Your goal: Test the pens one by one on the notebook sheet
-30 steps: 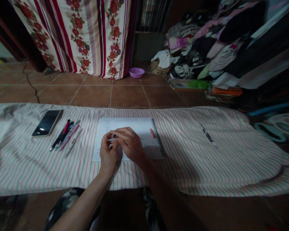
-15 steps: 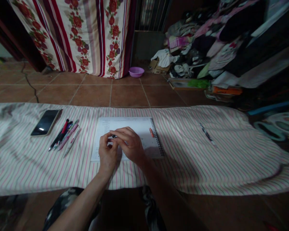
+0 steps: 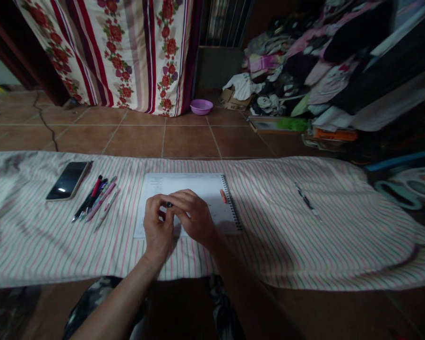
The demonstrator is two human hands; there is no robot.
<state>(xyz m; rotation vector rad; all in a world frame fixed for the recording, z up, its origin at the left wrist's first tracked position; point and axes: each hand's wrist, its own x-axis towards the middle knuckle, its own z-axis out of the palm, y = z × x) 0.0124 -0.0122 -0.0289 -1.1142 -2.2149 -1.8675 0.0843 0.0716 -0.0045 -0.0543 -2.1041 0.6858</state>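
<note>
My left hand (image 3: 158, 222) and my right hand (image 3: 193, 215) meet above an open spiral notebook (image 3: 212, 182). Between their fingertips is a small black object (image 3: 169, 205), mostly covered, so its kind does not show. Both hands have their fingers curled in a pinch around it. A short orange piece (image 3: 223, 196) lies on the page beside the wire binding. Faint writing or print runs along the page's left side, and my hands hide the middle of the sheet.
Left of the notebook lie several pens (image 3: 95, 198) in a bunch and a phone (image 3: 68, 181). A black-and-white pen (image 3: 307, 202) rests to the right on the striped cloth (image 3: 269, 198). Beyond, on the tiled floor, are a purple basin (image 3: 201, 107) and piled clothes (image 3: 286, 71).
The black object has shifted slightly down between my fingertips, and its dark end shows a little more. My hands remain joined over the notebook. The other items lie as before.
</note>
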